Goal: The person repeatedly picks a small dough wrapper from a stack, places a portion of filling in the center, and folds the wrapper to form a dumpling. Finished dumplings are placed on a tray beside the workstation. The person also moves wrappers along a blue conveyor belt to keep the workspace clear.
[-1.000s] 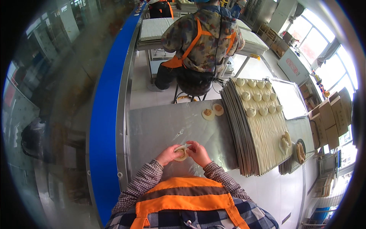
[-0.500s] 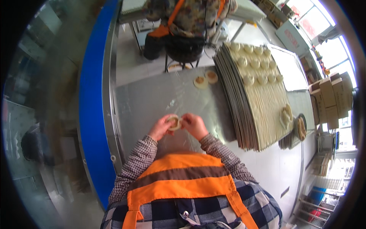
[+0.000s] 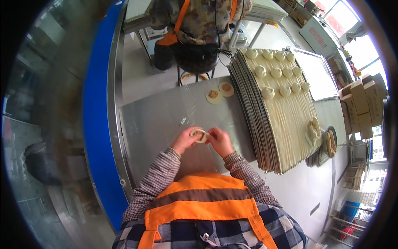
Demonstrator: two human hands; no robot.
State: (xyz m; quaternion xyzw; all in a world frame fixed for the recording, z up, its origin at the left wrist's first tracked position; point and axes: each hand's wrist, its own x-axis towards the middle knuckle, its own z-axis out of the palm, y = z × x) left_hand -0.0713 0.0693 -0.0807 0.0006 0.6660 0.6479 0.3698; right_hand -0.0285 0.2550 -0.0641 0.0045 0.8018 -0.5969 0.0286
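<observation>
Just above the metal table (image 3: 153, 120), a round dough wrapper (image 3: 204, 138) with brownish filling in its middle is in my hands. My left hand (image 3: 184, 141) cups it from the left, fingers curled around its side. At the wrapper's right edge, my right hand (image 3: 221, 142) pinches the dough between thumb and fingers. Part of the rim is hidden behind the fingertips. Farther off on the table lie two flat wrappers, a nearer filled wrapper (image 3: 214, 97) and a farther filled wrapper (image 3: 226, 89), each topped with filling.
On the right stands a tall stack of trays (image 3: 286, 124); several pale round buns (image 3: 268, 92) sit in rows on its cloth-lined top, with a crumpled cloth (image 3: 312, 133) near its corner. A blue panel (image 3: 98, 124) borders the left. Ahead, a person (image 3: 199, 20) sits on a black stool (image 3: 196, 60).
Both hands and the wrapper sit slightly farther right in the picture, while the whole view has shifted a little. My right hand stays pinched at the dough's edge.
</observation>
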